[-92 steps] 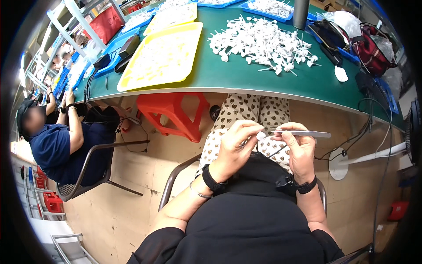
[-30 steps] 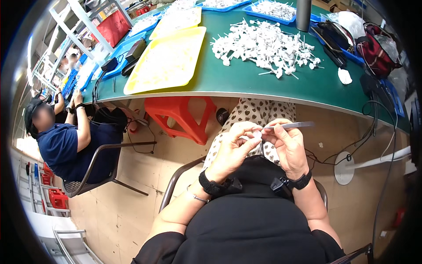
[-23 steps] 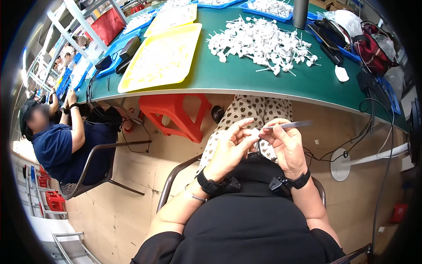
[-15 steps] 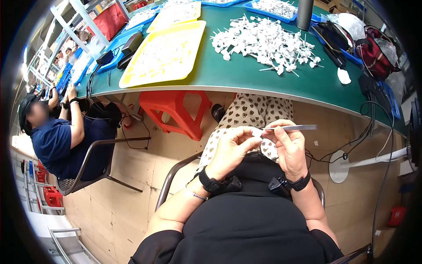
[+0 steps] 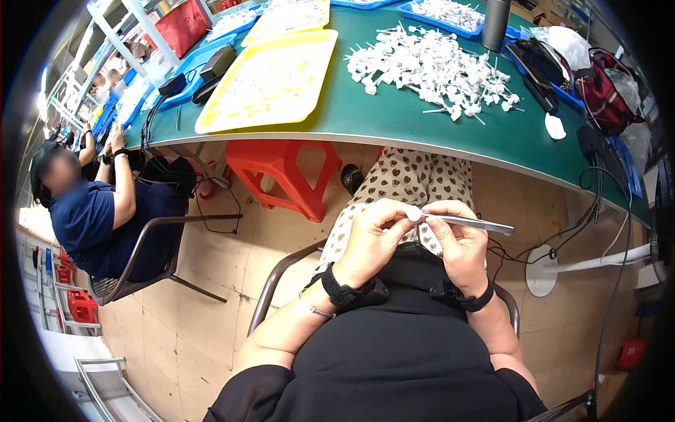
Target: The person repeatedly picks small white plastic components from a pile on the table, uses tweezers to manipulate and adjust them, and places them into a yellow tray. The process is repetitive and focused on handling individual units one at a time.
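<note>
Over my lap, my left hand [image 5: 377,232] pinches a small white round part [image 5: 413,213] between thumb and fingertips. My right hand [image 5: 460,243] is closed on metal tweezers [image 5: 485,225]. Their broad end points out to the right, and the tip end meets the white part. Fingers partly cover both things, so the exact contact is hidden. On the green table [image 5: 380,116] ahead lies a large heap of white plastic parts [image 5: 436,70] with thin stems. Left of the heap is a yellow tray [image 5: 320,91] with small pale pieces in it.
A red stool [image 5: 281,155] stands under the table. To the left sits a co-worker [image 5: 98,218] in a chair. Dark cables [image 5: 598,172] hang off the table's right end, near a white stand base [image 5: 541,271]. A grey bottle [image 5: 496,24] stands behind the heap.
The tweezers have tilted, their outer end dropping lower. My right hand has turned slightly, and the white part now shows more clearly at my left fingertips. The head view has shifted a little.
</note>
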{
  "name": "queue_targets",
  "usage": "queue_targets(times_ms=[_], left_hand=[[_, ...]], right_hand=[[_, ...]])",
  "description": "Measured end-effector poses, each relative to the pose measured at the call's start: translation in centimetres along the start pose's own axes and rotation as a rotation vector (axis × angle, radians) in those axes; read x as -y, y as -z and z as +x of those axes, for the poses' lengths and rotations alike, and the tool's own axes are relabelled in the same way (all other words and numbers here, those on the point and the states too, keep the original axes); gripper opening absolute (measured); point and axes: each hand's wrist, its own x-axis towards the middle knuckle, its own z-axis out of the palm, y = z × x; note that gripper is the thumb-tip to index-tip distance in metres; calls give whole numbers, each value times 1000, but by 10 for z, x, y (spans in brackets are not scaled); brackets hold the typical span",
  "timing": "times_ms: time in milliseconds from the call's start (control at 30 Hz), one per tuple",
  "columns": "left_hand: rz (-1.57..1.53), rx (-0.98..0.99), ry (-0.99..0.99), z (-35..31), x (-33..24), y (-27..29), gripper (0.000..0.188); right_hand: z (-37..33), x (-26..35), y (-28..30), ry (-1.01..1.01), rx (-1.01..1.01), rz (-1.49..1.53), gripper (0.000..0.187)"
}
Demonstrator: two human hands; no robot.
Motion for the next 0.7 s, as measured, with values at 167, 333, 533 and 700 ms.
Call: queue_targets(times_ms=[167,333,533,700], left_hand=[[-21,-11,5,-1,7,-1,10],[-38,-31,-6,-2,10,-4,10],[52,-16,9,0,6,-1,12],[48,-21,8,0,2,-1,12]], right_hand=[[1,-5,-1,122,-31,-156,10],[2,-3,-3,231,-33,-285,9],[9,2,-2,593,59,-544,18],[10,0,-1,730,84,-629,26]])
